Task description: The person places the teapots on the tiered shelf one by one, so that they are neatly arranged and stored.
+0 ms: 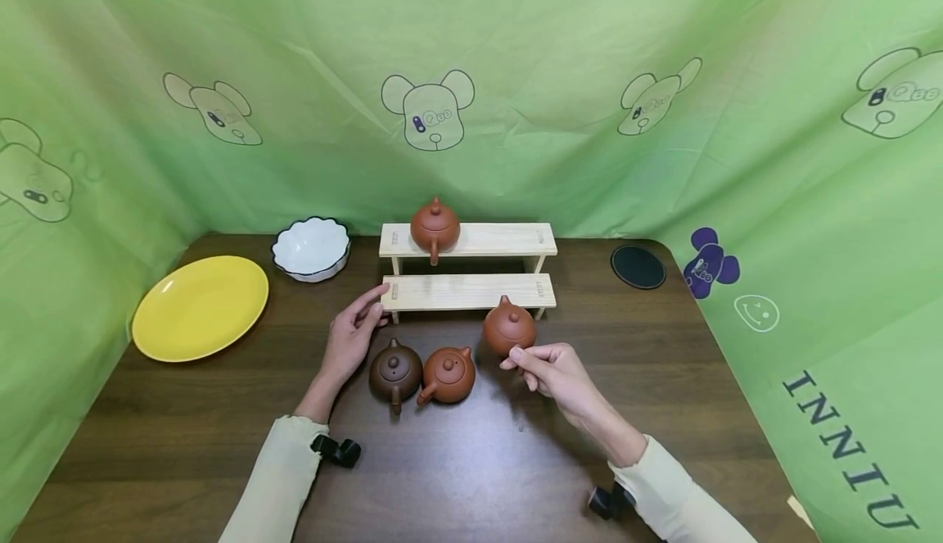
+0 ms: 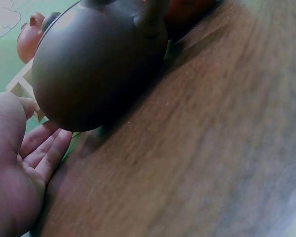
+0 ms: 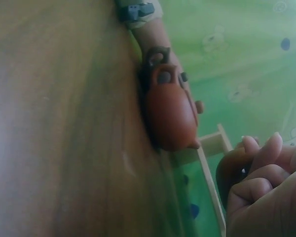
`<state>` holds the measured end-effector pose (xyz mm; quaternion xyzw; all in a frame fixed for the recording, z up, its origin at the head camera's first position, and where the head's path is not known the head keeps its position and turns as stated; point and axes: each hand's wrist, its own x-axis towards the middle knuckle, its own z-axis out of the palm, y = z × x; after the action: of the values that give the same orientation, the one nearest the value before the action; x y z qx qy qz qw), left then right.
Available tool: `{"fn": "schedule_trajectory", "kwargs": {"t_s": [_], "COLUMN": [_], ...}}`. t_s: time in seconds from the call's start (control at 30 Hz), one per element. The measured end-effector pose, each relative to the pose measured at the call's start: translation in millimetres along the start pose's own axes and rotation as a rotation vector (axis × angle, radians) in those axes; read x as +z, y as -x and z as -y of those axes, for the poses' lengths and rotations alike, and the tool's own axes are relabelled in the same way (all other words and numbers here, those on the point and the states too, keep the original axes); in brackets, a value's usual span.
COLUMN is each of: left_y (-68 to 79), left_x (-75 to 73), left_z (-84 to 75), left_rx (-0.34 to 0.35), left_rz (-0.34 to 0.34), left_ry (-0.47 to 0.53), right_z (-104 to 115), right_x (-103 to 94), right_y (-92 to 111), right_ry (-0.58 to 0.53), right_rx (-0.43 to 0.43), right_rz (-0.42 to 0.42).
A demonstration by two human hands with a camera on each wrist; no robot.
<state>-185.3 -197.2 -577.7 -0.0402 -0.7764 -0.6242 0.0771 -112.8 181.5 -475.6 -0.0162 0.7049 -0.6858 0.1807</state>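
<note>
My right hand pinches the handle side of a reddish-brown clay teapot, its spout pointing away. The pot overlaps the front edge of the lower tier of a pale wooden two-tier stand. In the right wrist view the curled fingers hide most of that pot. My left hand has its fingertips at the stand's lower left end, fingers mostly straight. Close to it stands a dark brown teapot, large in the left wrist view, with an orange-brown teapot right beside it.
Another reddish teapot sits on the upper tier, toward its left. Left of the stand are a white scalloped bowl and a yellow oval plate. A black round coaster lies at the back right. Green curtain encloses the table.
</note>
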Motion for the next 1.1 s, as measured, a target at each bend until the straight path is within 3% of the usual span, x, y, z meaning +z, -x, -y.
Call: {"fn": "schedule_trajectory", "kwargs": {"t_s": [0.07, 0.33, 0.57, 0.67, 0.87, 1.1], "left_y": [1.3, 12.1, 6.8, 8.5, 13.3, 13.2], "left_x": [0.6, 3.5, 3.1, 3.6, 6.1, 6.6], "left_z": [-4.2, -33.9, -19.4, -23.9, -43.3, -48.2], "left_rx": [-0.023, 0.024, 0.048, 0.067, 0.025, -0.028], "left_rz": [-0.007, -0.021, -0.015, -0.019, -0.031, -0.030], "left_ry": [0.001, -0.001, 0.050, 0.057, -0.014, -0.042], "right_z": [3, 14, 25, 31, 40, 47], "right_x": [0.2, 0.8, -0.9, -1.4, -1.8, -1.3], "right_y": [-1, -9, -16, -21, -31, -42], "right_ry": [0.003, 0.015, 0.025, 0.028, 0.035, -0.001], "right_rx": [-0.010, -0.052, -0.098, -0.114, -0.169, -0.186], "right_rz": [-0.010, -0.040, -0.063, -0.075, -0.110, -0.144]}}
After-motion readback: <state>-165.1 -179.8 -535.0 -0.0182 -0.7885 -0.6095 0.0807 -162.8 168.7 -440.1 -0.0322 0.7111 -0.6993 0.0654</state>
